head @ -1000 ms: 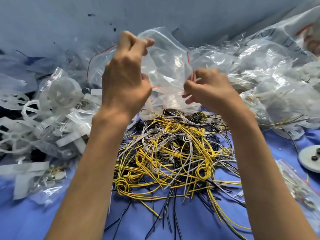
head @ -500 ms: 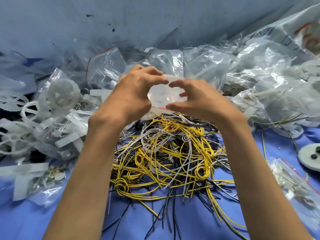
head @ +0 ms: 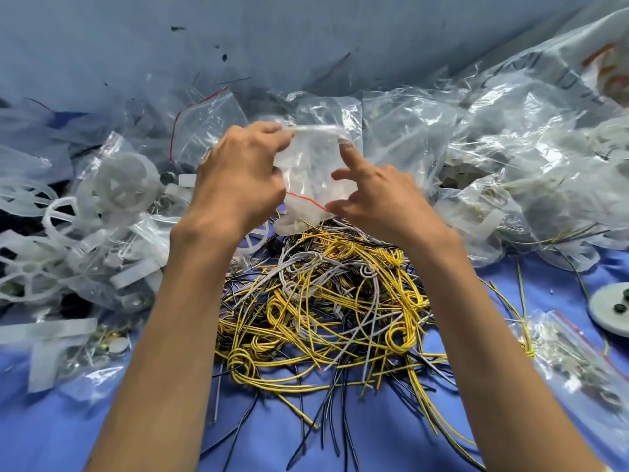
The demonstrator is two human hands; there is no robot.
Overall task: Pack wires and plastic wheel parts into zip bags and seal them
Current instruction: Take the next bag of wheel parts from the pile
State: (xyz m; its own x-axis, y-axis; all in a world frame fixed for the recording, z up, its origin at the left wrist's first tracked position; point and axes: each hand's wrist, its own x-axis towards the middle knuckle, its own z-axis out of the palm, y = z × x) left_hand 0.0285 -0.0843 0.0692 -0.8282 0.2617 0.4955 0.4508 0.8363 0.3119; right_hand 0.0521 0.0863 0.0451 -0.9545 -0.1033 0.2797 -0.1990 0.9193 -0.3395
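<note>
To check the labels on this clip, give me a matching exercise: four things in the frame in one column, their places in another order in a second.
Things
1. zip bag
2. wire pile
3. white wheel parts
4. grey disc

Places
A. at the right edge, on the blue surface
B. held up between the left hand and the right hand
C. heaped at the left
D. on the blue surface, below the hands

Pairs: 1-B, 2-D, 3-C, 4-A
</note>
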